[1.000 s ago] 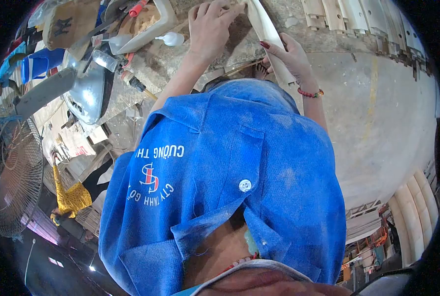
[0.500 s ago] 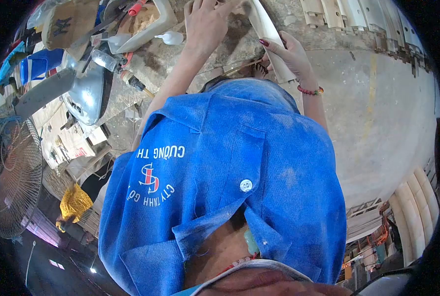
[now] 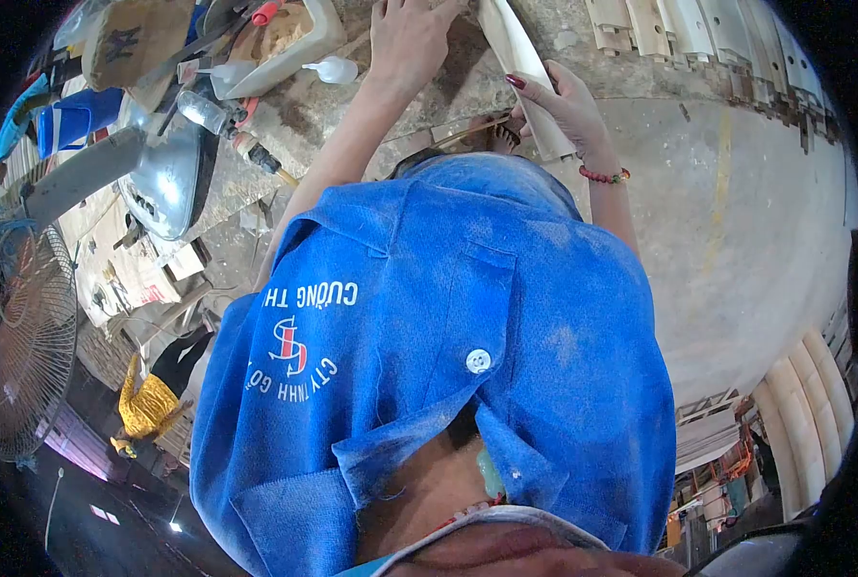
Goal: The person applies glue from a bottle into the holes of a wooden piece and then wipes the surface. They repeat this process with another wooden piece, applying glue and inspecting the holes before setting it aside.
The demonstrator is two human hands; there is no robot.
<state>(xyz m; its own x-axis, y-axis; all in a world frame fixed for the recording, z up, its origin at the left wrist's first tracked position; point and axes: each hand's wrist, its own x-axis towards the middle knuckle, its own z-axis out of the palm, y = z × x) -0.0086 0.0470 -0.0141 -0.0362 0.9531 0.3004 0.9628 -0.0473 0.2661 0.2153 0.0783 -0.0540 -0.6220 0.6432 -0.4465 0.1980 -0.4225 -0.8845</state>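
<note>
Pale strip [image 3: 522, 43] clasped in right hand [image 3: 571, 111]; step judged: steadying. Left hand [image 3: 410, 43] cropped at fingertips, cannot tell its hold. Next move likely calls for firm right grip.

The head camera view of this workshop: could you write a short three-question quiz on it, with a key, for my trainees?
1. Multiple choice: on which side does the person wear the beaded bracelet?
(a) left
(b) right
(c) both

2. True or false: the right hand grips the pale strip near the end that is lower in the picture.

3. Short answer: why can this picture not settle whether the left hand grips anything?

Key
1. (b) right
2. True
3. The hand is cut off by the picture's top edge.
</note>
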